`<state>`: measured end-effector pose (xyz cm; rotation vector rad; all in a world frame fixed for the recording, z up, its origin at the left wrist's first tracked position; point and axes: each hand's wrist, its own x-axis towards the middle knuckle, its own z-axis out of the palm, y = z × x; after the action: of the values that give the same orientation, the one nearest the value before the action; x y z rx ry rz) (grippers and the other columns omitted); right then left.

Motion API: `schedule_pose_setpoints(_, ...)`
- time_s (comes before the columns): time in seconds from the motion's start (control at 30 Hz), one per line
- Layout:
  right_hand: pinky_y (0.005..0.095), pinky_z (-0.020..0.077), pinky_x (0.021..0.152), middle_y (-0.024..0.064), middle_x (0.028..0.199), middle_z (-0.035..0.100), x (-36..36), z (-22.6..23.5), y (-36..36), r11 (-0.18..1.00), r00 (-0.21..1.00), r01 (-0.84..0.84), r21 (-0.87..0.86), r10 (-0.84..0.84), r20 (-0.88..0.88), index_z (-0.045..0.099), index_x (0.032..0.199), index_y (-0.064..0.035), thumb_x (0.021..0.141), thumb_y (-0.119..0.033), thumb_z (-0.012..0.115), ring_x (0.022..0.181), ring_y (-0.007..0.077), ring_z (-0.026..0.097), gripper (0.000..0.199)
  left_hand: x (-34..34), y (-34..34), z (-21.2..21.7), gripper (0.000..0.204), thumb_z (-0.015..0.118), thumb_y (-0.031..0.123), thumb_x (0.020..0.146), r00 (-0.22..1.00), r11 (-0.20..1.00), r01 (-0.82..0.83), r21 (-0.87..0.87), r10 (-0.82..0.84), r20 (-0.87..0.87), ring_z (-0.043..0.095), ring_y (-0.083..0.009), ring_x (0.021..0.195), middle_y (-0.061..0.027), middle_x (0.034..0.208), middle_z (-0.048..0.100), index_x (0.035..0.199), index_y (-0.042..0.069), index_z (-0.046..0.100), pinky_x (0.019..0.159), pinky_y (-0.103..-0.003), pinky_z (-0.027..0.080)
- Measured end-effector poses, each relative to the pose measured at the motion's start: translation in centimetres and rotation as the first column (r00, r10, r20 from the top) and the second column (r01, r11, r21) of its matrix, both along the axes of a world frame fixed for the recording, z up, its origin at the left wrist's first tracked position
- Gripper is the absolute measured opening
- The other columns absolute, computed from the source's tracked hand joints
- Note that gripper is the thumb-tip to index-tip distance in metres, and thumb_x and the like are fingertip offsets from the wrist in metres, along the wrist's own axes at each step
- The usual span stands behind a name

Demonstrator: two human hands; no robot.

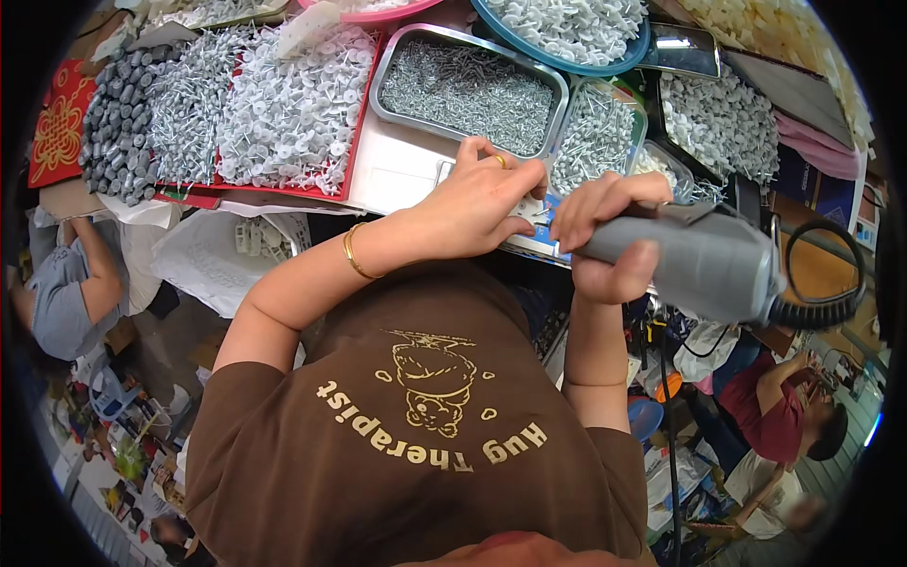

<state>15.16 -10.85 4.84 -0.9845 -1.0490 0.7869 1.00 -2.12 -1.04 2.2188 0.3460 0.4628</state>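
Observation:
My right hand (609, 222) is wrapped round a grey electric screwdriver (694, 260) with a coiled black cord (817, 310). The tool lies nearly level, its front end toward my left hand, and its tip is hidden by my fingers. My left hand (482, 194), with a ring and a gold bracelet, is at the near edge of the worktop. Its thumb and fingers close about a small white part (532, 210), mostly hidden. Just beyond the hands are a metal tray of small screws (463, 94) and a clear container of silver screws (593, 137).
White plastic-headed pieces (298, 109) and grey cylinders (118, 123) are heaped at the left. A blue basin (647, 42) of white parts and a phone (682, 49) are at the back. A white bag (203, 255) hangs below the worktop. Other people (770, 406) sit on both sides.

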Motion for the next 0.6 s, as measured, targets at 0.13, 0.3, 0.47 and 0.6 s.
schedule_pose_setpoints(0.13,0.0308,0.0460,0.043,0.0059,0.061,0.045,0.1,0.4,0.8,0.991,0.991,0.130,0.041,-0.128,-0.048,0.040,0.091,-0.0058,0.095,-0.060,0.052,0.044,0.0149,0.045,0.055,-0.1,0.0,0.1,0.044,0.081,0.015,0.079,1.000,1.000,0.013,-0.027,-0.014,-0.020,0.063,-0.0250,0.107,-0.0034,0.101,0.069,0.110,0.010,0.050,0.099,-0.048,0.029)
schedule_pose_setpoints(0.3,0.0293,0.0444,0.042,0.0057,0.059,0.044,0.4,-1.4,2.3,0.998,0.999,0.038,0.054,-0.038,-0.002,0.041,0.089,-0.0057,0.094,-0.055,0.055,0.045,0.0144,0.044,0.051,0.0,0.1,0.0,0.044,0.080,0.015,0.078,1.000,0.999,-0.031,0.027,0.031,-0.002,0.064,-0.0262,0.103,-0.0057,0.102,0.068,0.110,0.009,0.051,0.097,-0.048,0.030)
schedule_pose_setpoints(0.47,0.0297,0.0455,0.042,0.0059,0.058,0.044,0.1,-0.5,2.7,0.997,0.998,0.063,0.036,-0.062,-0.013,0.041,0.089,-0.0059,0.093,-0.057,0.055,0.044,0.0147,0.044,0.053,-1.1,1.1,0.2,0.042,0.077,0.013,0.082,0.995,0.996,0.005,-0.084,-0.013,-0.096,0.059,-0.0266,0.110,-0.0053,0.106,0.066,0.115,0.010,0.052,0.100,-0.047,0.028)
schedule_pose_setpoints(0.6,0.0294,0.0460,0.044,0.0063,0.058,0.045,-1.0,-0.8,3.4,0.998,0.997,0.014,0.069,-0.009,-0.082,0.041,0.089,-0.0061,0.092,-0.057,0.060,0.045,0.0150,0.045,0.054,-4.0,1.8,1.2,0.040,0.080,0.021,0.081,0.979,0.992,-0.116,-0.040,0.107,-0.175,0.055,-0.0229,0.109,-0.0001,0.109,0.063,0.113,0.013,0.058,0.099,-0.045,0.026)
